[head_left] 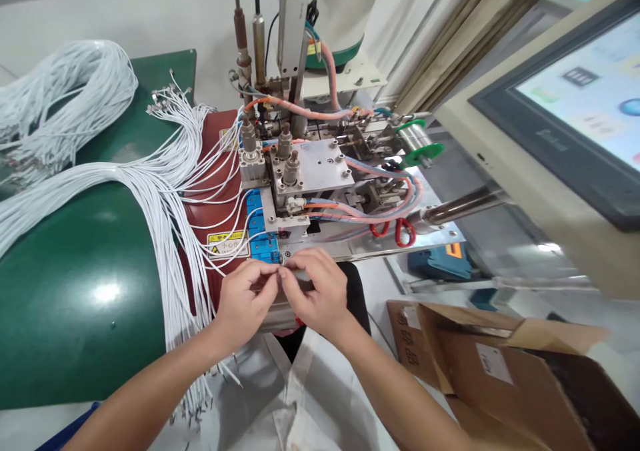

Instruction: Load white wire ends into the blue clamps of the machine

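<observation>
My left hand (pixel 249 299) and my right hand (pixel 319 289) meet at the fingertips, just in front of the blue clamp row (pixel 259 226). Both are closed in a pinch. A thin white cable (pixel 223 267) runs toward the fingers of my left hand; the small end between the two pinches is mostly covered. Other white cables lead from a large bundle (pixel 145 197) across the red plate (pixel 213 205) into the blue clamps. Beside the clamps stands the metal block of a machine (pixel 317 164), with bolts and orange and grey air hoses.
A green table (pixel 75 291) on the left bears another coil of white cables (pixel 65 97). A spool of solder-like wire (pixel 414 142) sits at the machine's rear. On the right are a touch screen (pixel 590 84) and an open cardboard box (pixel 500 377).
</observation>
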